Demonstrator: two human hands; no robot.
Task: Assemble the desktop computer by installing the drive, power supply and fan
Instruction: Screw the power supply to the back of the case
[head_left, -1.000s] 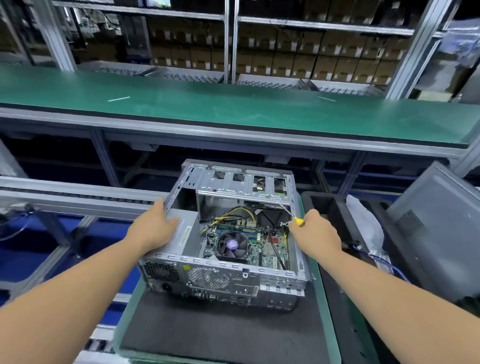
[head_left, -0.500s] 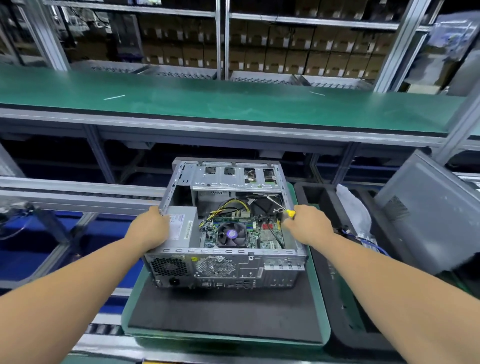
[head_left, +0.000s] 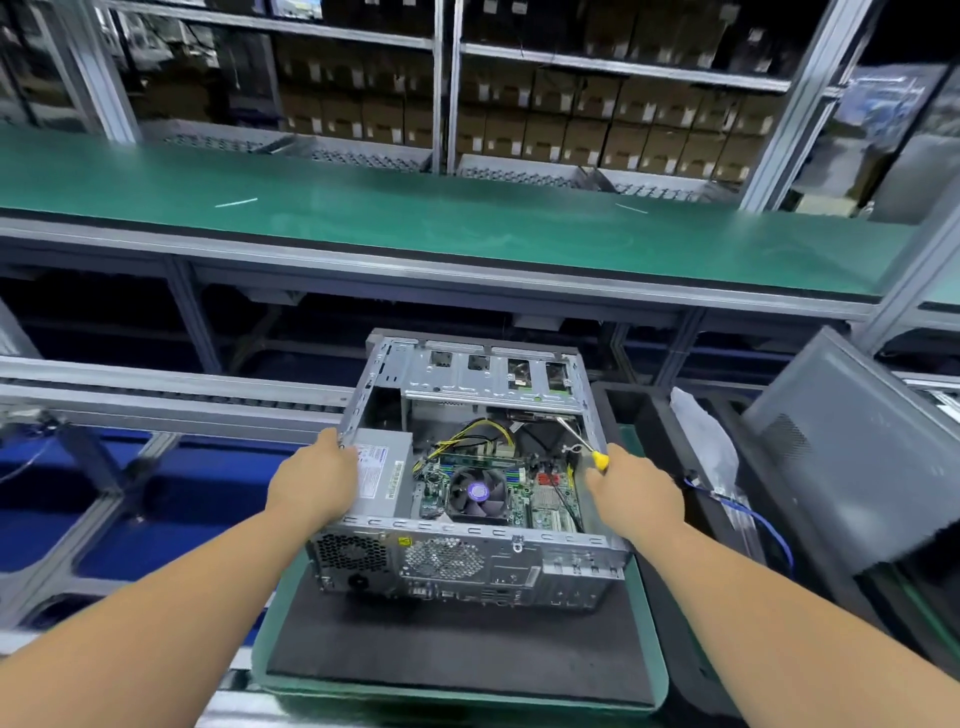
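An open grey computer case (head_left: 470, 564) lies on a black mat on a green tray (head_left: 270, 649), its rear panel toward me. Inside I see the power supply (head_left: 384, 475) at the left, the round CPU fan (head_left: 478, 492) on the motherboard, and the drive cage (head_left: 488, 371) at the far end. My left hand (head_left: 314, 480) grips the case's left wall beside the power supply. My right hand (head_left: 636, 493) rests at the case's right wall and holds a yellow-handled screwdriver (head_left: 584, 441), whose shaft points into the case.
A grey side panel (head_left: 852, 457) leans at the right, over a black bin (head_left: 649, 415) with a white bag (head_left: 701, 436) and a blue cable (head_left: 763, 525). A green conveyor shelf (head_left: 467, 223) runs across behind, with stacked boxes on racks beyond. A metal rail (head_left: 156, 389) runs left.
The case on its tray sits farther from me than before, slid away along the line. Both hands stay on its side walls, and the screwdriver stays in the right hand.
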